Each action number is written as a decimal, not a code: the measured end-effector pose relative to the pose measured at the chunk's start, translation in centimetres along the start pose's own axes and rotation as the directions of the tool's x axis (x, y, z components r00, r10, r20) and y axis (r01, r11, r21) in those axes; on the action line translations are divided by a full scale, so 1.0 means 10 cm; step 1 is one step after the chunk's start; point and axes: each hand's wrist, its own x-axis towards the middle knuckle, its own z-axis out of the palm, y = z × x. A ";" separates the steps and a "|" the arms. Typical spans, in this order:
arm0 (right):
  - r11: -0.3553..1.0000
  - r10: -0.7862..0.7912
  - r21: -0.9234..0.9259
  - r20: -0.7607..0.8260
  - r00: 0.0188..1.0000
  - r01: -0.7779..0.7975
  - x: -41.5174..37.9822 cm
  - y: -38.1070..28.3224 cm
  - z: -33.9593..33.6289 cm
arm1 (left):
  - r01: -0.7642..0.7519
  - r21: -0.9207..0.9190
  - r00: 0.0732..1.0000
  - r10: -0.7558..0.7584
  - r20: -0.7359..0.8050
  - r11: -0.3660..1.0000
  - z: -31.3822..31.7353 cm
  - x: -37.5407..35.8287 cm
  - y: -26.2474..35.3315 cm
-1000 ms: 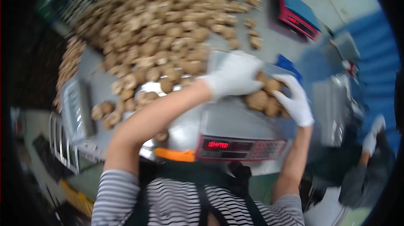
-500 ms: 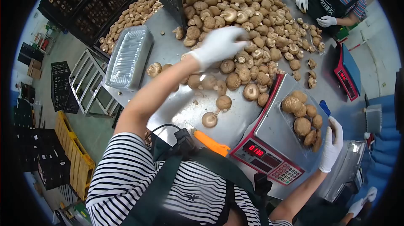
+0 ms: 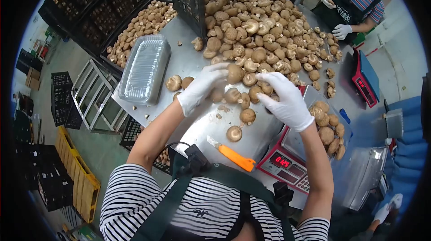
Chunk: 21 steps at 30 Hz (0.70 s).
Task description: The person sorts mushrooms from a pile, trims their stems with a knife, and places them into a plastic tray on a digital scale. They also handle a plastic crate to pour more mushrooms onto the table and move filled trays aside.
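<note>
Both my hands wear white gloves and are at the near edge of a big heap of shiitake mushrooms [image 3: 269, 30]. The fingertips of my left hand [image 3: 203, 89] close on one brown shiitake mushroom [image 3: 234, 74]. My right hand [image 3: 287, 104] has its thumb and fingers spread around a few mushrooms [image 3: 254, 93] at the heap's edge. To the right, a clear tray of mushrooms [image 3: 326, 128] rests on a red-framed digital scale [image 3: 280, 162] with a lit display, partly hidden by my right forearm. An orange-handled knife [image 3: 237, 158] lies on the metal table [image 3: 191, 126] before me.
Stacked clear plastic trays [image 3: 144, 70] stand at the left. Behind them is a black crate of mushrooms [image 3: 143, 23]; another black crate [image 3: 186, 0] tips toward the heap. Across the table, a gloved co-worker [image 3: 350, 7] stands near a second scale [image 3: 366, 79]. Loose mushrooms [image 3: 234, 133] lie near the knife.
My right hand has left the tray on the scale and come across to the heap. My left hand has drawn back toward me and now has a mushroom. The scale reading has dropped slightly.
</note>
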 end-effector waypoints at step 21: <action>0.778 0.355 -0.277 -0.545 0.760 -0.563 -1.95 -0.06 -0.86 | -0.790 0.540 0.613 0.358 0.704 0.289 1.89 0.36 0.14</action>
